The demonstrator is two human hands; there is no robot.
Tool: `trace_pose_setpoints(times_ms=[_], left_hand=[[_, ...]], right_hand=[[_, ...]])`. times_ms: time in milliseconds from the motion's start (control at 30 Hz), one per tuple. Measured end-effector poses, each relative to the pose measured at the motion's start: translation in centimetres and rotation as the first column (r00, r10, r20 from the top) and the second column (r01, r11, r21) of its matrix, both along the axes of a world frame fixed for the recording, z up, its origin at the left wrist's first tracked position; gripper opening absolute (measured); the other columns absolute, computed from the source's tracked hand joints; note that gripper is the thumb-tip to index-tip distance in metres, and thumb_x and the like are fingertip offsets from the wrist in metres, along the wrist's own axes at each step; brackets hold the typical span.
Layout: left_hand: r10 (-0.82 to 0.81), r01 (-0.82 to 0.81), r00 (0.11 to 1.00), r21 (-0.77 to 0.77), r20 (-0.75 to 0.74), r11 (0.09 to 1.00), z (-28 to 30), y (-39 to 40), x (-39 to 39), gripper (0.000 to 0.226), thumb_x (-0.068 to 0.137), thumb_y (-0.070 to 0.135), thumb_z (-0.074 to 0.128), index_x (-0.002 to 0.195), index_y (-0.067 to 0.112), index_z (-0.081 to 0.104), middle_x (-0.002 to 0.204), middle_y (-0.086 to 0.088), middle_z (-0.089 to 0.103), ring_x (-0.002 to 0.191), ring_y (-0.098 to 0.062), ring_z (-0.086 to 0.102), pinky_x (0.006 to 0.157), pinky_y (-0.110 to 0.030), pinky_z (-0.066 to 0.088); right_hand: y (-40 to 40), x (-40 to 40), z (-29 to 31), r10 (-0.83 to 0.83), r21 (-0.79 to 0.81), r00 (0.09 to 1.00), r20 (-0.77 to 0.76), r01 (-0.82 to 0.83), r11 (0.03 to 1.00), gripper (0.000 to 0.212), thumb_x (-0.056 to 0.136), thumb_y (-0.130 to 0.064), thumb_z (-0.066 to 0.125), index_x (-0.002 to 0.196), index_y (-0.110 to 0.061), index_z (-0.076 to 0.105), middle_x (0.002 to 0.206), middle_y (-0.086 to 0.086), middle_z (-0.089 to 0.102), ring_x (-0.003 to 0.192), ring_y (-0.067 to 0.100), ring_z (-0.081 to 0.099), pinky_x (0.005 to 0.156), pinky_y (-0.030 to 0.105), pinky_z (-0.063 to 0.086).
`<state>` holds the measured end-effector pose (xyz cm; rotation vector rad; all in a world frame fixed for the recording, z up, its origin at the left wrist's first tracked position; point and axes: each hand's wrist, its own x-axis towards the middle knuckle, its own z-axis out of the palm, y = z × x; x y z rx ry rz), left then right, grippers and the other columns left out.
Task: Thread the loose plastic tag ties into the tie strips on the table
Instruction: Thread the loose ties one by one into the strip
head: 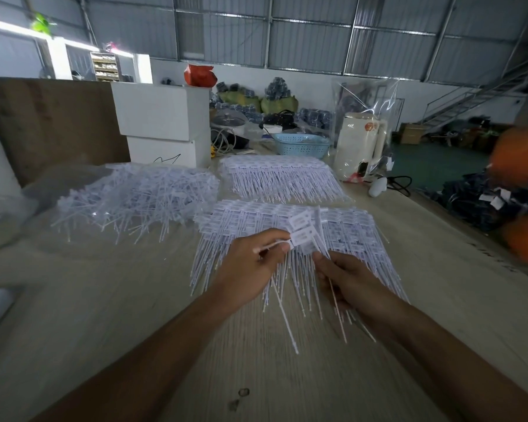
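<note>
From my remote seat, a blue perforated basket (300,144) sits at one o'clock on the far counter (104,315), its contents hidden from me; beside it a clear plastic bag (367,108) covers a cream kettle (360,141) bearing a small red label I cannot read. At eleven o'clock a loose pile of tag ties (135,197) spills from clear wrapping, strands lying every way. Two neat tie strips lie fanned on the counter: the far strip stack (282,176) at twelve o'clock and the near strip stack (287,236) at centre, tag heads away from me, tails running toward me. Print on the tags is too fine to read. The left hand (250,266) pinches a short run of held tags (302,233) above the near stack, its grip closed on the thin stem, the tags' faces turned up toward one o'clock. The right hand (348,278) curls its grip round a single tie (337,309), long axis running from twelve to five o'clock, tip toward me
</note>
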<state>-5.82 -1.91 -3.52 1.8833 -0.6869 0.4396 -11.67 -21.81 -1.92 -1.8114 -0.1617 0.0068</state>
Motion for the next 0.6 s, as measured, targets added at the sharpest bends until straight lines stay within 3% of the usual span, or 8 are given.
trace_pose_setpoints(times_ms=[67,167,233,333,367,433,533,600], left_hand=[[0.023,-0.023,1.0,-0.001,-0.007,1.0,0.1,-0.3,0.1,0.024,0.097,0.02,0.059,0.083,0.038,0.066,0.079,0.006,0.071,0.058,-0.01,0.062,0.062,-0.031,0.052],[0.009,-0.008,1.0,0.027,-0.018,1.0,0.1,-0.2,0.0,0.021,0.097,0.019,0.056,0.093,0.033,0.072,0.077,0.012,0.069,0.066,-0.013,0.064,0.067,-0.037,0.055],[0.022,-0.034,0.998,0.213,0.061,0.976,0.0,0.5,0.1,0.022,0.098,0.019,0.054,0.106,0.024,0.074,0.092,0.015,0.071,0.085,-0.01,0.067,0.079,-0.034,0.054],[0.01,-0.182,0.96,0.6,0.278,0.779,-0.1,1.6,0.4,0.028,0.098,0.02,0.054,0.119,0.029,0.068,0.103,0.006,0.068,0.1,-0.02,0.064,0.08,-0.04,0.055],[0.007,-0.193,0.956,0.61,0.293,0.768,-0.1,1.7,0.4,0.027,0.099,0.025,0.054,0.122,0.03,0.067,0.103,0.006,0.066,0.1,-0.02,0.063,0.079,-0.04,0.054],[0.02,-0.153,0.967,0.521,0.252,0.84,0.0,1.4,0.1,0.027,0.099,0.031,0.057,0.124,0.028,0.067,0.099,0.009,0.061,0.096,-0.016,0.06,0.079,-0.037,0.053],[-0.021,-0.05,0.983,0.38,0.18,0.924,0.1,0.6,0.0,0.033,0.097,0.023,0.062,0.129,0.018,0.066,0.097,0.009,0.057,0.092,-0.012,0.054,0.083,-0.033,0.048],[-0.053,-0.005,0.987,0.362,0.15,0.932,0.2,0.1,-0.2,0.036,0.098,0.018,0.059,0.133,0.014,0.063,0.097,0.017,0.053,0.094,-0.004,0.048,0.084,-0.017,0.039]], right_hand=[[0.0,0.2,-0.4,0.006,-0.002,1.0,-0.02,-0.006,1.0,0.04,0.102,-0.041,0.051,0.068,-0.02,0.047,0.054,-0.004,0.041,0.045,0.01,0.034,0.043,0.021,0.028],[0.1,0.4,-0.6,0.009,-0.018,1.0,-0.01,-0.009,1.0,0.038,0.104,-0.035,0.048,0.071,-0.016,0.045,0.051,-0.007,0.041,0.042,0.009,0.034,0.042,0.021,0.029],[0.0,0.5,-0.6,-0.006,-0.138,0.997,0.083,0.017,0.99,0.038,0.105,-0.031,0.045,0.069,-0.017,0.045,0.05,-0.011,0.041,0.044,0.006,0.037,0.046,0.019,0.032],[-0.6,0.9,-0.1,-0.03,-0.353,0.973,0.228,0.112,0.929,0.039,0.106,-0.03,0.042,0.07,-0.017,0.047,0.057,-0.011,0.044,0.053,0.004,0.04,0.056,0.02,0.033],[-1.0,1.1,0.0,-0.043,-0.344,0.971,0.236,0.125,0.931,0.039,0.106,-0.03,0.042,0.07,-0.016,0.047,0.056,-0.012,0.044,0.052,0.003,0.04,0.056,0.019,0.033],[-1.5,1.3,0.0,-0.077,-0.261,0.976,0.205,0.13,0.957,0.04,0.105,-0.033,0.042,0.071,-0.013,0.048,0.053,-0.011,0.042,0.048,0.006,0.038,0.051,0.017,0.034],[-1.6,1.4,-0.2,-0.069,-0.184,0.986,0.151,0.096,0.978,0.043,0.103,-0.04,0.042,0.075,-0.008,0.049,0.06,0.003,0.047,0.052,0.017,0.044,0.051,0.024,0.041],[-1.3,1.3,-0.3,-0.054,-0.1,0.994,0.1,0.064,0.993,0.042,0.105,-0.036,0.043,0.075,-0.008,0.049,0.066,0.009,0.054,0.058,0.022,0.052,0.056,0.031,0.047]])
